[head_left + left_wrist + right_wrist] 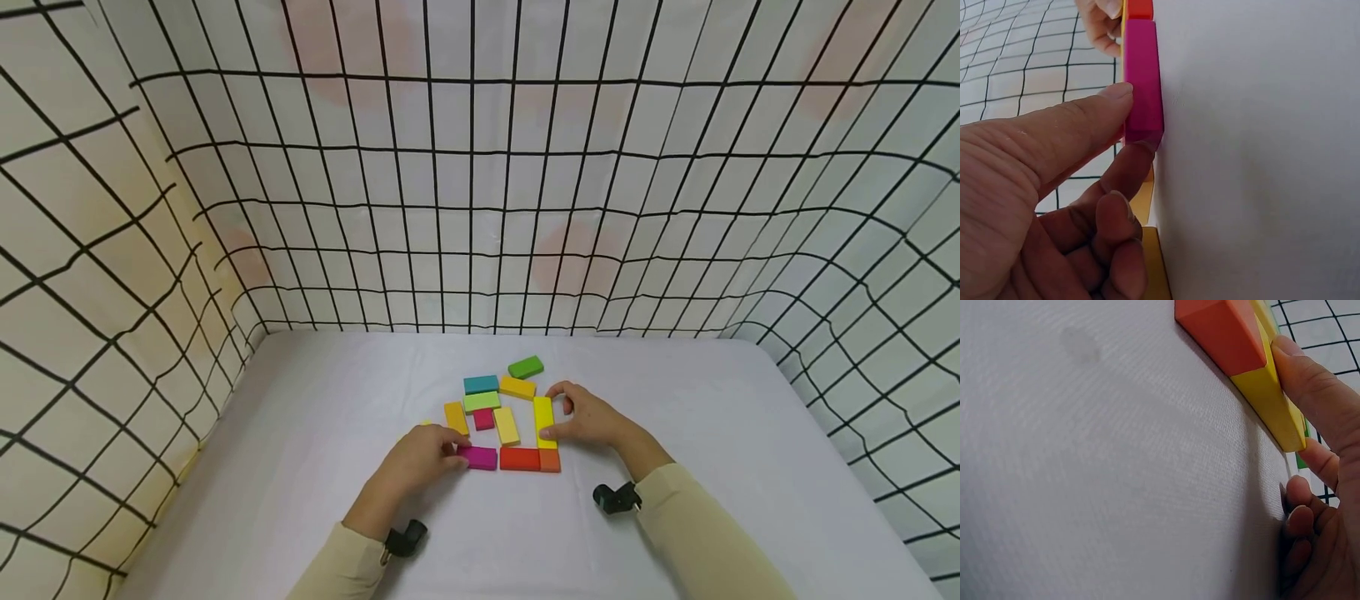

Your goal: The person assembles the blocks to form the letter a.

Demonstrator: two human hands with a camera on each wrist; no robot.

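My left hand has its thumb and index finger at the left end of a magenta block, pinching it; the left wrist view shows the thumb on one face and a finger at the end. To its right lie a red block and an orange block, end to end. My right hand grips a long yellow block, thumb near its near end and index finger near its far end. That yellow block meets the orange block. The other right fingers curl beside the cloth.
Within the ring of blocks lie a pale yellow block and a crimson block. Light green, teal, amber and orange-yellow blocks surround them. A green block lies farther back. Black wire mesh encloses the white table.
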